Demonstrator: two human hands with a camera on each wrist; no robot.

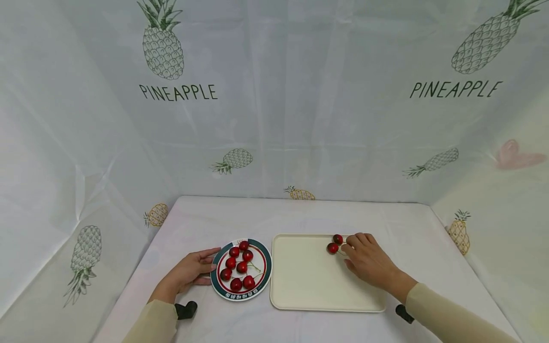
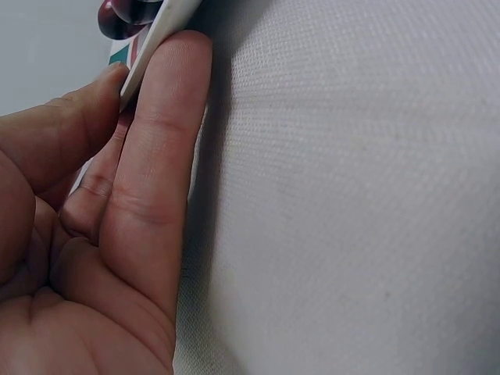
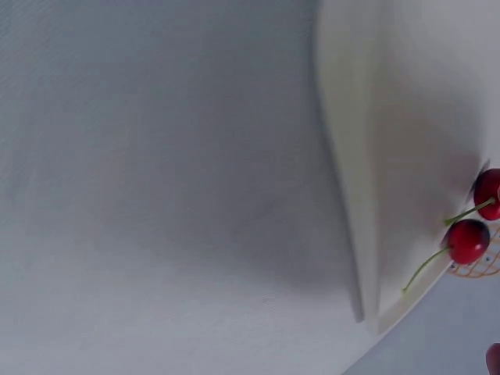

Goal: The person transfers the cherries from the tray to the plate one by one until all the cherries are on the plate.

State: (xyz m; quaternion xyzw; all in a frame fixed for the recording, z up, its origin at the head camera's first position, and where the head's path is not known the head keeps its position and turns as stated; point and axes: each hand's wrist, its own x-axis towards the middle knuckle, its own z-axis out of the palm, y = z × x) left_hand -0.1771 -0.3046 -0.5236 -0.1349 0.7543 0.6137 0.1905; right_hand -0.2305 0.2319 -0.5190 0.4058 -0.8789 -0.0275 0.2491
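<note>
My left hand [image 1: 190, 269] pinches the left rim of a round plate [image 1: 215, 281] with a dark green border and a red ring. In the left wrist view the thumb [image 2: 101, 101] lies at the rim and a finger [image 2: 168, 117] reaches beneath it. Several red cherries [image 1: 242, 267], some with green stems, lie on the plate. My right hand [image 1: 369, 262] is over the far right part of a cream tray [image 1: 309, 276], its thumb and index finger apart. Close by its fingertips, two stemmed cherries [image 3: 469, 241] lie at the tray's far side, their stem ends free in the right wrist view.
The plate stands right beside the tray's left edge on a white-covered table [image 1: 231, 216]. Behind the table and at its sides hangs a pale cloth [image 1: 300, 119] with pineapple prints. A dark strap piece [image 1: 186, 310] sticks out by the left wrist.
</note>
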